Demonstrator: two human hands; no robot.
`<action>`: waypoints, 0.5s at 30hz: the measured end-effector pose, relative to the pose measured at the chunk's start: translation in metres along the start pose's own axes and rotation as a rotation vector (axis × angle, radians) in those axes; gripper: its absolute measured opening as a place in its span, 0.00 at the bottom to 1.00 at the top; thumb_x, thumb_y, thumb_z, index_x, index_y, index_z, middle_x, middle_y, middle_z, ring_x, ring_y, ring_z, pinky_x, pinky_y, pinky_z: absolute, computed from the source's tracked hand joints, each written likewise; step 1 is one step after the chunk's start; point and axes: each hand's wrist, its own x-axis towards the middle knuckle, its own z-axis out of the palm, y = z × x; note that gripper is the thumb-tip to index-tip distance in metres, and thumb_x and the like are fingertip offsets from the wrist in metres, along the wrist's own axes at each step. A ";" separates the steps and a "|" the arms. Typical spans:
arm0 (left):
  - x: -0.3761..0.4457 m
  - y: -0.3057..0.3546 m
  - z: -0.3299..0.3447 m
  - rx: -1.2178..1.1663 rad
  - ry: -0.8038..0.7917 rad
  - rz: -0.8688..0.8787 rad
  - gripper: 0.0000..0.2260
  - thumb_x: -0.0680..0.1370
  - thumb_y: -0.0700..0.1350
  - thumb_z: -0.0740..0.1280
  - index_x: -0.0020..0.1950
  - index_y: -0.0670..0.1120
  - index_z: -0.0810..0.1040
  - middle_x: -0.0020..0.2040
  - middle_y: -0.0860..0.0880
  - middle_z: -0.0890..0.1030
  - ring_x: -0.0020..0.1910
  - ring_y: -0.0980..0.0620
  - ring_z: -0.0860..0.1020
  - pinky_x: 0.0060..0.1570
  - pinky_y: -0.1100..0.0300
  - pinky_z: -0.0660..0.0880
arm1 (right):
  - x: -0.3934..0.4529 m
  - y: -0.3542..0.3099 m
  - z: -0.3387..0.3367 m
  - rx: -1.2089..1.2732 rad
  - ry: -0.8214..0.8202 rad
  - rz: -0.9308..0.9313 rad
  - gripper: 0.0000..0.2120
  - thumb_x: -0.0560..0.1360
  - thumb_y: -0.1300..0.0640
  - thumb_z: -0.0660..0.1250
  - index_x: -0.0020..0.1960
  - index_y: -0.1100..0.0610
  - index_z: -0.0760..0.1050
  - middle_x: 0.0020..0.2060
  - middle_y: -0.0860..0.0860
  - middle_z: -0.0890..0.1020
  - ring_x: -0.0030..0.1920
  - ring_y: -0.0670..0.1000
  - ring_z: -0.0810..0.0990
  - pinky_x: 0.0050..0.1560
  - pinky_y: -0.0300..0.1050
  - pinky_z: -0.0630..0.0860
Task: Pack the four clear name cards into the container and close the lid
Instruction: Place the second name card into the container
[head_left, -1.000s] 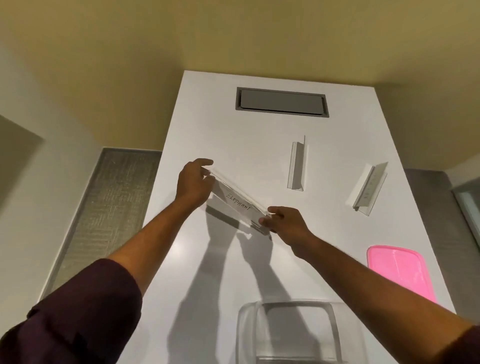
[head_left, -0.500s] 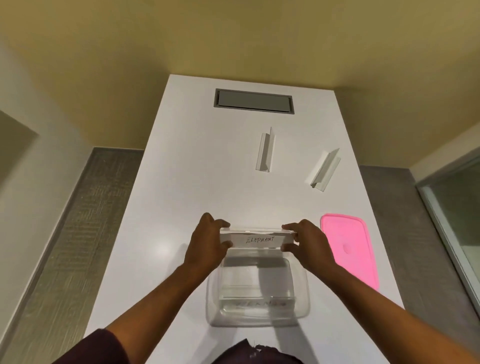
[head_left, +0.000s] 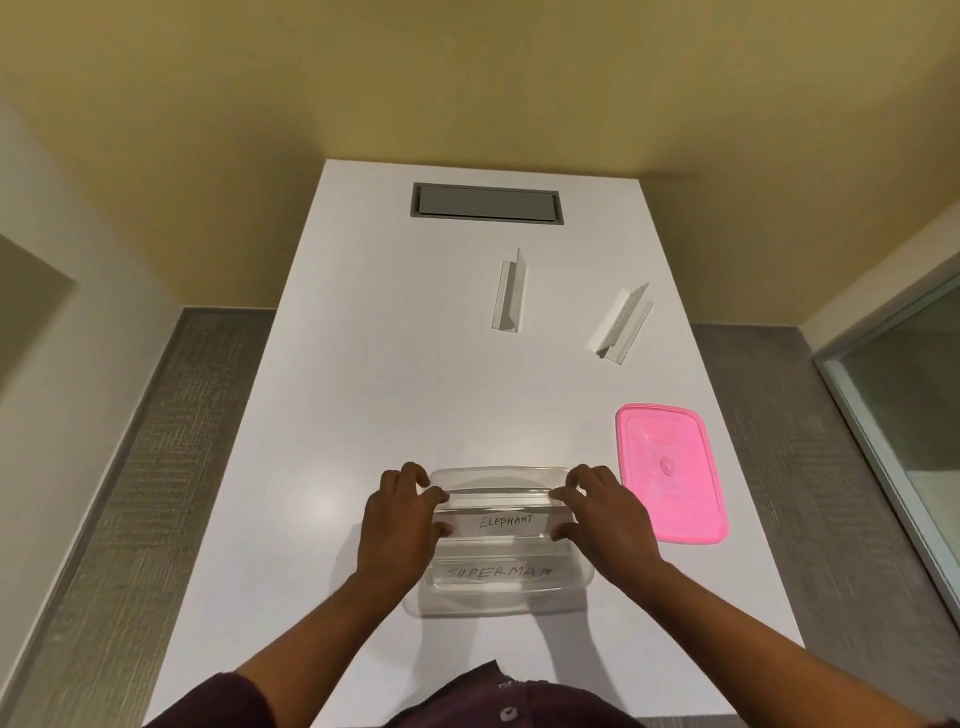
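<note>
Head view: left hand (head_left: 397, 525) and right hand (head_left: 605, 519) pinch the ends of the ELEPHANT card (head_left: 501, 522), held over the open container (head_left: 582, 587). Below the grip, the SUPERMAN card (head_left: 498, 573) already lies inside. Step: seating card two. Next likely needs lowering and release; two cards (head_left: 510, 299) (head_left: 621, 325) wait well beyond, pink lid (head_left: 670, 473) just right.

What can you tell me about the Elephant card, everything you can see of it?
The Elephant card is a long clear holder, plastic by its look, with a white insert hand-lettered ELEPHANT in dark ink. It lies level, crosswise over the open container, at about rim height; whether it rests inside cannot be told. The left hand pinches its left end and the right hand its right end. Just nearer the person, the Superman card lies in the container.
</note>
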 end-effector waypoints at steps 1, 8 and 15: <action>0.002 -0.001 0.004 0.029 -0.008 0.024 0.15 0.70 0.51 0.76 0.56 0.52 0.83 0.62 0.49 0.76 0.64 0.43 0.73 0.56 0.50 0.74 | 0.002 0.000 0.002 -0.030 -0.005 -0.022 0.23 0.58 0.48 0.85 0.51 0.51 0.86 0.46 0.48 0.83 0.47 0.54 0.82 0.32 0.47 0.77; 0.011 -0.011 0.035 0.205 -0.120 0.092 0.12 0.74 0.53 0.71 0.57 0.55 0.80 0.82 0.49 0.53 0.80 0.41 0.38 0.75 0.33 0.43 | 0.014 -0.009 0.018 -0.204 -0.165 -0.034 0.13 0.62 0.49 0.81 0.41 0.52 0.82 0.38 0.48 0.85 0.47 0.56 0.79 0.44 0.50 0.73; 0.026 -0.004 0.050 0.205 -0.189 0.006 0.08 0.76 0.48 0.70 0.55 0.53 0.80 0.82 0.45 0.45 0.78 0.31 0.36 0.72 0.27 0.48 | 0.026 -0.017 0.026 -0.305 -0.254 -0.003 0.07 0.64 0.63 0.75 0.36 0.53 0.79 0.32 0.50 0.84 0.47 0.56 0.78 0.43 0.50 0.69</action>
